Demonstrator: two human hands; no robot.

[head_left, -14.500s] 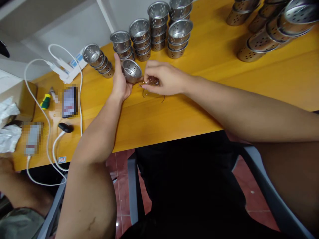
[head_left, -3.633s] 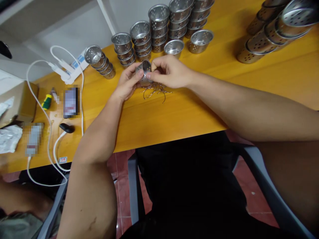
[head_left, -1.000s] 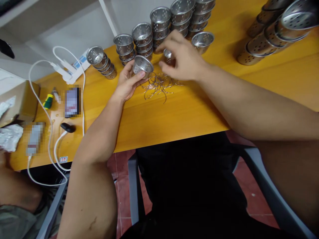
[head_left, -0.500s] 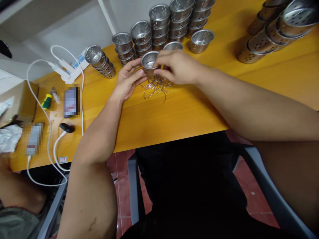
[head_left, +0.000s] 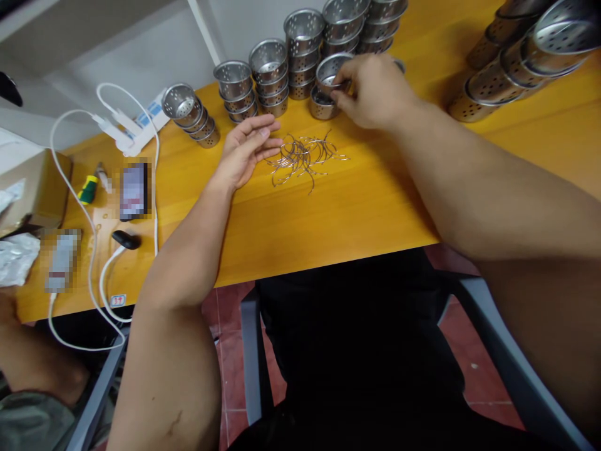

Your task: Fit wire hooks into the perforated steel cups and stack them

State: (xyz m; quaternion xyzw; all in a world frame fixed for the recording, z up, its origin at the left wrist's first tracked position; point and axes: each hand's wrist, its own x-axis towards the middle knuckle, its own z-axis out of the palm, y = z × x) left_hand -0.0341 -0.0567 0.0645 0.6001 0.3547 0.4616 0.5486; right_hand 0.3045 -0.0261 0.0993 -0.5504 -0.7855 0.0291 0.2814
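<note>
Head | right hand [head_left: 373,88] fingers now pinch metal cup [head_left: 330,67] over another | left hand [head_left: 244,153] released, empty

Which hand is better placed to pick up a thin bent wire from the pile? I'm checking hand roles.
Probably the left hand: open, empty, fingertips beside the thin bent wire pile. The right hand grips a perforated metal cup.

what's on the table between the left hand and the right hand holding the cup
In the head view, a loose pile of thin wire hooks lies between the open left hand and the right hand, which holds a perforated metal cup.
</note>
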